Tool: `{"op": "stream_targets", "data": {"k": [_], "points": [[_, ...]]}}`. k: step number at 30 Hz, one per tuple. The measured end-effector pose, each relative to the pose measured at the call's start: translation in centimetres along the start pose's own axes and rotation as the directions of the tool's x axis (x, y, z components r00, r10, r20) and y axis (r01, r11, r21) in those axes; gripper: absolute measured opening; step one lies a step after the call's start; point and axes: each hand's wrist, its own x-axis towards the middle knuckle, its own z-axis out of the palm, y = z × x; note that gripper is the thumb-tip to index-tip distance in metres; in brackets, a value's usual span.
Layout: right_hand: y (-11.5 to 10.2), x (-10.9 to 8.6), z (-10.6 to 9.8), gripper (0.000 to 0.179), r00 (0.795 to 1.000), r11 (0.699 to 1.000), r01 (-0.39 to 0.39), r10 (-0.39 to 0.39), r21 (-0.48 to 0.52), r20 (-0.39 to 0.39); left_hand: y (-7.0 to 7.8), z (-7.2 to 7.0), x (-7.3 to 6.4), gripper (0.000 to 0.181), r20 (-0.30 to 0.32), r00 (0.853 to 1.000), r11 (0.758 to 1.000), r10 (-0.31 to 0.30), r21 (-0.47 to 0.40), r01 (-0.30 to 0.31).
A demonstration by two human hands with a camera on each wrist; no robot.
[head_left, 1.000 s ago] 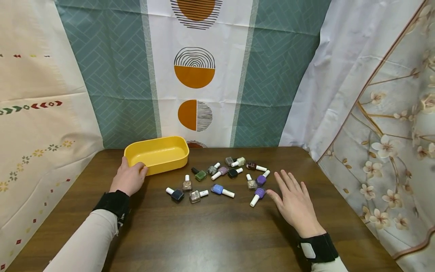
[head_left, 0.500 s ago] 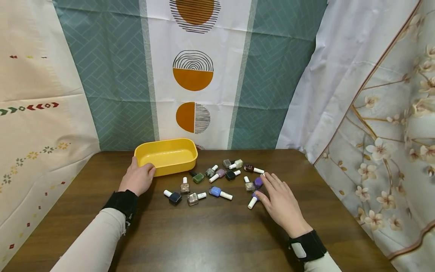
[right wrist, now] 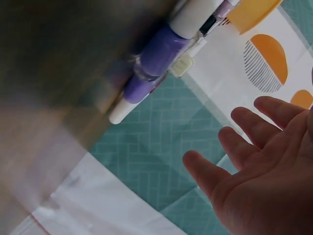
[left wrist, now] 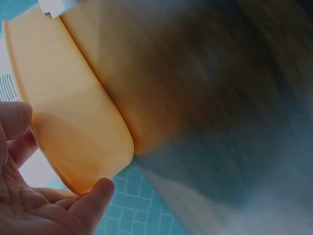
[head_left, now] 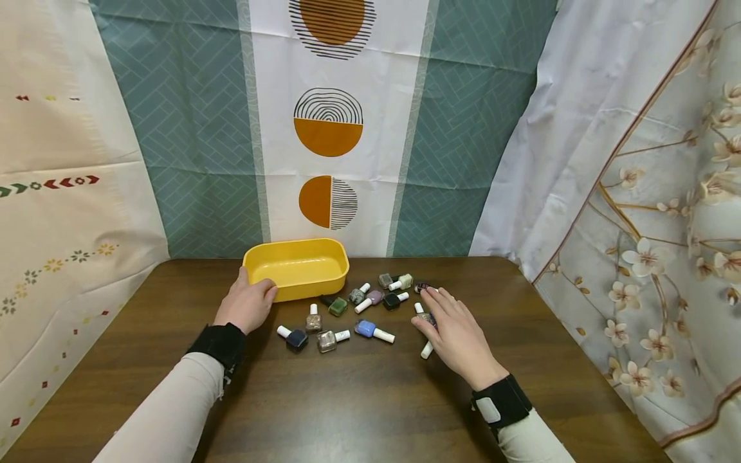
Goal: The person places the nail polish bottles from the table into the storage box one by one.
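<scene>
My left hand grips the near left corner of a yellow plastic tub; in the left wrist view its thumb and fingers lie on either side of the tub's wall. With fingers extended, my right hand hovers over the right-hand group of nail polish bottles, holding nothing. It covers most of the purple nail polish, whose white cap sticks out, and part of a glitter nail polish. A dark red nail polish shows just beyond the fingertips.
Several more nail polish bottles lie mid-table, among them a blue one, a navy one, a green one and a clear glitter one. Patterned curtains hang behind and beside the wooden table.
My left hand has slid the tub to the right along the back of the table. My right hand has moved left, from beside the purple bottles to over them.
</scene>
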Motion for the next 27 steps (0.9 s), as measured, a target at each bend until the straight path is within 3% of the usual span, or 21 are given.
{"op": "stream_targets", "data": {"k": [6, 15, 27], "points": [[-0.4, 1.4, -0.1, 0.070, 1.000, 1.000, 0.027, -0.027, 0.001, 0.011, 1.3, 0.3, 0.3, 0.029, 0.006, 0.998, 0.998, 0.055, 0.006, -0.055], [-1.0, 2.8, 0.0, 0.074, 0.995, 1.000, 0.024, -0.025, 0.007, 0.099, 3.1, 1.0, 0.5, 0.029, 0.027, 0.997, 0.997, 0.072, -0.016, -0.071], [-1.6, 3.9, 1.0, 0.072, 0.993, 0.998, 0.018, -0.025, 0.059, 0.118, 5.1, 2.1, 0.7, 0.026, 0.024, 0.992, 0.992, 0.121, -0.041, -0.120]]}}
